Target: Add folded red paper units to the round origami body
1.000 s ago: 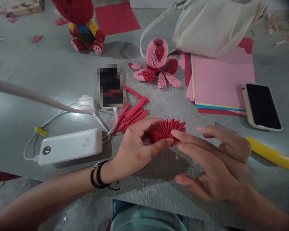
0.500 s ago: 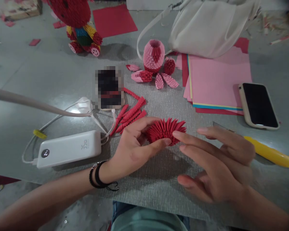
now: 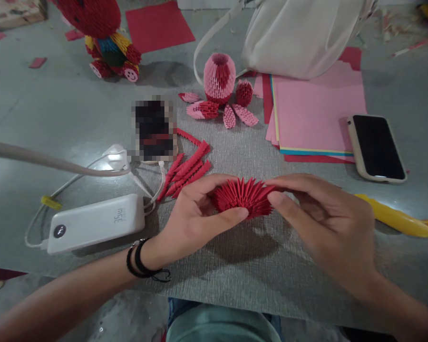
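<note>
I have the red paper piece [image 3: 240, 199] between my two hands, its folded points fanned upward and outward. My left hand [image 3: 194, 221] is closed on its left side: the thumb lies across the near face, its tip close to the middle of the lower edge, and the other fingers go round behind the left edge. My right hand [image 3: 337, 228] has its thumb and forefinger drawn in narrow on the right edge, the thumb on the near side and the forefinger at the top, with the outermost points between them. The piece sits in front of me, just nearer than the red strips [image 3: 190, 168], and a shadow spreads over the table [image 3: 257, 280] under it; whether its underside touches the tabletop I can't tell. My left fingertips are hidden behind the folds, and the other fingers of my right hand are tucked behind the forefinger and palm. The far side and underside of the piece are out of sight too. My right hand covers one end of the yellow handle [image 3: 397, 216]. Farther off, the red doll [image 3: 107, 42] is cut off at the top, the white bag [image 3: 299, 40] likewise, and the phone [image 3: 155, 130] beside the strips is blurred into squares.
</note>
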